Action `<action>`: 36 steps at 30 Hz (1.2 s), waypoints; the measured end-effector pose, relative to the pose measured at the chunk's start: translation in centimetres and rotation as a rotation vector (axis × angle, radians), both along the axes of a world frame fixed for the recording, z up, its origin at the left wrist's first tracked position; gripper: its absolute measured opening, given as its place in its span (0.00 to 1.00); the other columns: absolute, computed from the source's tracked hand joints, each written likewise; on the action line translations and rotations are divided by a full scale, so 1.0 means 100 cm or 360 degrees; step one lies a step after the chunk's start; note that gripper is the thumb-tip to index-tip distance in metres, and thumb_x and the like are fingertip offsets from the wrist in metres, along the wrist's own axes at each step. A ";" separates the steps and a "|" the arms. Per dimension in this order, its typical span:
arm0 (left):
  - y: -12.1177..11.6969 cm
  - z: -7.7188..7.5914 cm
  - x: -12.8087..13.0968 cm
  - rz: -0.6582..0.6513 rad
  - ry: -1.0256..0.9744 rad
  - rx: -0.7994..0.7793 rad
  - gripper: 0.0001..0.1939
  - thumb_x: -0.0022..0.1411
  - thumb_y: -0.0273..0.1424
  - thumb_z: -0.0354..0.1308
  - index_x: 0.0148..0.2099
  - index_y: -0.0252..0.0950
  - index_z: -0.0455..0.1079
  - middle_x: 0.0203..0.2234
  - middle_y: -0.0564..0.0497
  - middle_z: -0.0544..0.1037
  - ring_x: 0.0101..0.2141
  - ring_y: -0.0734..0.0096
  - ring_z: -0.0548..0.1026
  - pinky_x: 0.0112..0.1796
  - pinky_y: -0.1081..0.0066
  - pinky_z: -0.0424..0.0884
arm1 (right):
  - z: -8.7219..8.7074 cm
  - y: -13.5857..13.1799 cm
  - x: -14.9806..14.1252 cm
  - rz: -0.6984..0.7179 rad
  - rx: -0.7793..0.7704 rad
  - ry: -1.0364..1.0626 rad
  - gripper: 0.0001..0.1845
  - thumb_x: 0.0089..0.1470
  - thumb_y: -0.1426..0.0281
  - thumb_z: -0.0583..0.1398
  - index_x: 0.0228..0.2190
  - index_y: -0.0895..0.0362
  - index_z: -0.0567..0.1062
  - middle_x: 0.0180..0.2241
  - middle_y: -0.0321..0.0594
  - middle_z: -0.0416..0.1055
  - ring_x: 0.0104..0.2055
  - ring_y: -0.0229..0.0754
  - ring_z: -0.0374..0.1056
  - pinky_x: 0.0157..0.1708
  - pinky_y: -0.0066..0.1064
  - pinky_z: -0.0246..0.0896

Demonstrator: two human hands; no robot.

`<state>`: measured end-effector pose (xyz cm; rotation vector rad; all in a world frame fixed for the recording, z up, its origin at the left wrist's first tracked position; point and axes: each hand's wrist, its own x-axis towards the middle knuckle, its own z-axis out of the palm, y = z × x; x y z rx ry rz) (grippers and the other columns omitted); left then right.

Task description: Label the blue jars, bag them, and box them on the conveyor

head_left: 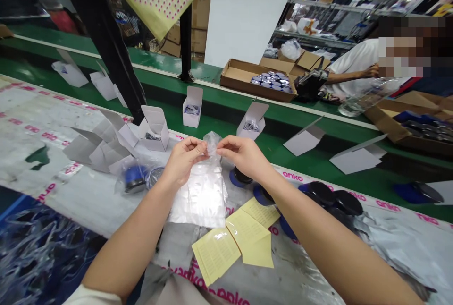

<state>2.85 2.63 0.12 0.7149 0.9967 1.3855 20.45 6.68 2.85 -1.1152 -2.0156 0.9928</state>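
Over the table's front part, my left hand [186,161] and my right hand [246,154] face each other with thumbs and fingertips pinched. Between them is the crumpled upper end of a clear plastic bag [212,140], gripped from both sides. Flat clear bags [198,196] lie just below; whether the gripped bag is apart from them cannot be made out. Left of my left wrist sits a bagged blue and black round item [134,177]. Under my right hand are a black-topped round item [241,176] and yellow printed leaflets [231,243].
Open white boxes [193,111] stand along the green conveyor [219,128], several with bagged contents. More white boxes [102,147] crowd the left. Black round items [320,194] lie at right. A carton [233,76] and a co-worker [357,62] are across the line. A black post [106,36] rises at left.
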 end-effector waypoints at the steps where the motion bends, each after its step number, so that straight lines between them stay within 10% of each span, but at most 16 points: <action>1: 0.000 0.001 0.000 -0.0016 -0.0002 -0.0015 0.26 0.37 0.45 0.80 0.29 0.35 0.74 0.25 0.56 0.76 0.29 0.75 0.75 0.36 0.69 0.76 | 0.001 -0.001 0.001 0.0001 -0.0005 -0.0012 0.03 0.55 0.71 0.64 0.28 0.55 0.77 0.29 0.35 0.78 0.30 0.40 0.70 0.34 0.33 0.62; 12: -0.003 -0.003 0.009 0.0119 0.0317 0.0173 0.13 0.46 0.37 0.75 0.31 0.35 0.78 0.27 0.52 0.79 0.31 0.73 0.74 0.35 0.72 0.71 | 0.007 -0.012 -0.010 -0.0111 0.0105 -0.0302 0.11 0.55 0.62 0.68 0.30 0.56 0.76 0.29 0.36 0.74 0.32 0.41 0.68 0.33 0.31 0.58; 17: 0.000 -0.004 0.008 0.0221 0.0397 0.0191 0.14 0.48 0.38 0.73 0.31 0.36 0.74 0.25 0.53 0.78 0.29 0.71 0.75 0.31 0.72 0.71 | 0.011 -0.005 0.001 -0.0052 0.0021 -0.0406 0.09 0.61 0.73 0.61 0.29 0.56 0.80 0.28 0.38 0.79 0.30 0.41 0.71 0.33 0.32 0.60; 24: -0.001 0.004 0.019 0.0047 -0.0070 -0.0129 0.18 0.41 0.29 0.74 0.32 0.37 0.68 0.26 0.55 0.77 0.29 0.73 0.76 0.28 0.75 0.70 | 0.005 -0.012 0.059 -0.0043 0.0027 -0.0582 0.18 0.59 0.67 0.64 0.51 0.51 0.81 0.53 0.47 0.79 0.56 0.58 0.72 0.55 0.48 0.65; 27: -0.003 0.004 0.024 0.0049 -0.0064 -0.0130 0.19 0.42 0.29 0.74 0.35 0.37 0.70 0.25 0.56 0.76 0.29 0.72 0.77 0.29 0.74 0.71 | -0.009 -0.022 0.071 0.0069 0.0046 -0.0862 0.43 0.45 0.62 0.75 0.61 0.53 0.72 0.59 0.55 0.73 0.63 0.68 0.64 0.62 0.65 0.54; 29: -0.004 0.001 0.027 0.0034 0.0006 -0.0061 0.20 0.42 0.30 0.75 0.37 0.37 0.71 0.24 0.56 0.76 0.29 0.72 0.77 0.30 0.73 0.72 | -0.016 -0.027 0.073 0.0126 0.0074 -0.0965 0.40 0.45 0.70 0.74 0.60 0.54 0.73 0.58 0.55 0.73 0.64 0.67 0.64 0.65 0.70 0.43; 36: -0.007 -0.007 0.038 0.0057 0.0344 0.0159 0.17 0.47 0.34 0.75 0.39 0.35 0.78 0.30 0.52 0.78 0.31 0.72 0.76 0.32 0.72 0.75 | 0.008 -0.040 0.081 -0.0136 -0.0264 0.0098 0.36 0.52 0.66 0.68 0.62 0.51 0.70 0.56 0.47 0.71 0.56 0.52 0.72 0.57 0.47 0.66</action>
